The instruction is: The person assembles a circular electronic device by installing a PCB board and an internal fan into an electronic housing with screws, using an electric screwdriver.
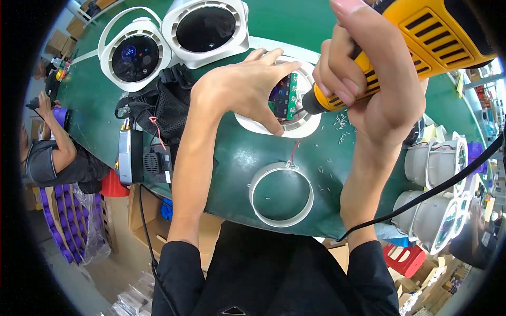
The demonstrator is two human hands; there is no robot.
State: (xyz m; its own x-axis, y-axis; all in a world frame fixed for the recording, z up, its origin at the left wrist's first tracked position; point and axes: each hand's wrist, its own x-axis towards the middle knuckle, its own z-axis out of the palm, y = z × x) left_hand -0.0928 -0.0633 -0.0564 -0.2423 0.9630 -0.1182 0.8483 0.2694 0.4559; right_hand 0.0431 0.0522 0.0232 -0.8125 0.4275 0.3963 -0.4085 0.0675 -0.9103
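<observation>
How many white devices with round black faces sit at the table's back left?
2: the left device, its face glowing blue in one spot, and the right device, beside it. Any behind them would be hidden.

1 yellow drill [425, 45], 1 loose white ring [282, 223]

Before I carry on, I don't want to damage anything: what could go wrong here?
The yellow power driver in the right hand might slip onto the green circuit board or the left hand, both near its bit. The white ring, lying close to the table's near edge, could get knocked off.
</observation>
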